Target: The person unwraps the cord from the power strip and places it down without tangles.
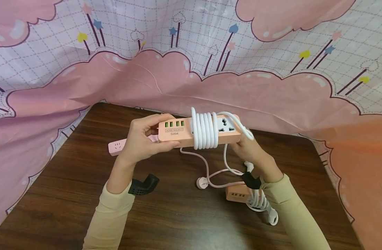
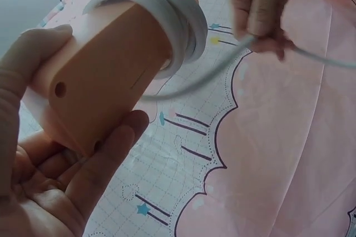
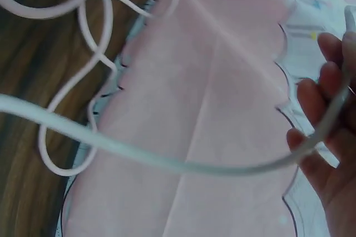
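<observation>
My left hand (image 1: 140, 136) grips one end of an orange power strip (image 1: 185, 134), thumb on the near edge and fingers behind. Green USB ports line the strip's left part and a white socket panel shows at right. Around its middle run several tight turns of white power cord (image 1: 205, 131). Behind the strip's right end, partly hidden in the head view, is my right hand (image 1: 248, 148). In the left wrist view, this right hand (image 2: 263, 4) pinches the loose cord (image 2: 203, 81), which stretches from the strip and trails on past the fingers.
On the dark wooden table (image 1: 175, 215) lie a pink power strip (image 1: 116, 147) at left and a round pale plug (image 1: 202, 183) near the middle. A second orange power strip (image 1: 237, 193) with wound white cord lies by the right sleeve. A patterned pink sheet (image 1: 191, 83) hangs behind.
</observation>
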A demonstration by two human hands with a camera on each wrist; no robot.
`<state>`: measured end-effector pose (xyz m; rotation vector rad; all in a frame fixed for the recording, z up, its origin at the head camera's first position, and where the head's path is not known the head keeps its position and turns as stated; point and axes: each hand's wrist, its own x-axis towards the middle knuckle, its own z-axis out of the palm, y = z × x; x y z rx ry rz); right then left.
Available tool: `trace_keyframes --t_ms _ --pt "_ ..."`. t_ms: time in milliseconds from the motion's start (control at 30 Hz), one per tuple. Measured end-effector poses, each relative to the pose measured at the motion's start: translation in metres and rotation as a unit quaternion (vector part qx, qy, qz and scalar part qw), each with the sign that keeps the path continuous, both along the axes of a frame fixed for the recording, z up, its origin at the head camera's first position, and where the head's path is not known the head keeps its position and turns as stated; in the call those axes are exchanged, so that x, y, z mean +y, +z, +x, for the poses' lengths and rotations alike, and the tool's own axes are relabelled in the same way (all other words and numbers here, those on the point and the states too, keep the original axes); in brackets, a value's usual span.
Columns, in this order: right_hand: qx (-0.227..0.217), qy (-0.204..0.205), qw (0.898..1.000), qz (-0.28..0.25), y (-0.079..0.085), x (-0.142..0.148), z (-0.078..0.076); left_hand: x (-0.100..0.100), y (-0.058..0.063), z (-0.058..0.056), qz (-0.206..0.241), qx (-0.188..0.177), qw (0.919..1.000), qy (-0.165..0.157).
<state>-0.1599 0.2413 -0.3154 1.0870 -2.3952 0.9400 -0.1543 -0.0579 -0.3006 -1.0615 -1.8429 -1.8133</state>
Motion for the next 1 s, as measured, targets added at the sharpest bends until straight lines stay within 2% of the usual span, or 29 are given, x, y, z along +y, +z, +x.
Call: trace_keyframes --t_ms 67,200,267,333,400,500,633,767,900,1000 --pt "-0.014 -0.026 0.999 -0.035 0.007 0.005 0.001 -0.001 -0.001 0.0 0.001 -0.002 1.0 -0.007" --pt "0.025 -0.074 0.993 -0.094 0.021 0.016 0.003 -0.001 -0.003 -0.001 -0.006 -0.008 0.9998 -0.018" --pt "0.039 -0.078 0.989 -0.12 0.027 0.021 0.007 0.0 -0.005 -0.002 -0.014 -0.011 0.9997 -0.017" --pt "0.047 -0.064 0.985 -0.152 0.031 0.026 0.011 -0.001 -0.007 -0.003 -0.019 -0.013 0.9997 -0.011" --pt "0.039 -0.032 0.982 -0.183 0.032 0.03 0.016 -0.002 -0.009 -0.004 -0.025 -0.013 0.9996 0.002" --pt "0.027 0.018 0.981 -0.193 0.033 0.036 0.023 -0.005 -0.011 -0.006 -0.027 -0.012 0.9991 0.03" --pt "0.012 0.063 0.988 -0.137 0.032 0.042 0.031 -0.009 -0.012 -0.009 -0.018 -0.014 0.9978 0.062" --pt "-0.026 0.079 0.995 -0.06 0.027 0.045 0.033 -0.013 -0.011 -0.01 0.001 -0.017 0.9977 0.066" --pt "-0.089 0.042 0.995 0.032 0.015 0.045 0.031 -0.014 -0.009 -0.009 0.011 -0.016 0.998 0.061" --pt "-0.119 -0.01 0.987 0.108 0.003 0.043 0.025 -0.014 -0.008 -0.007 0.012 -0.017 0.998 0.06"
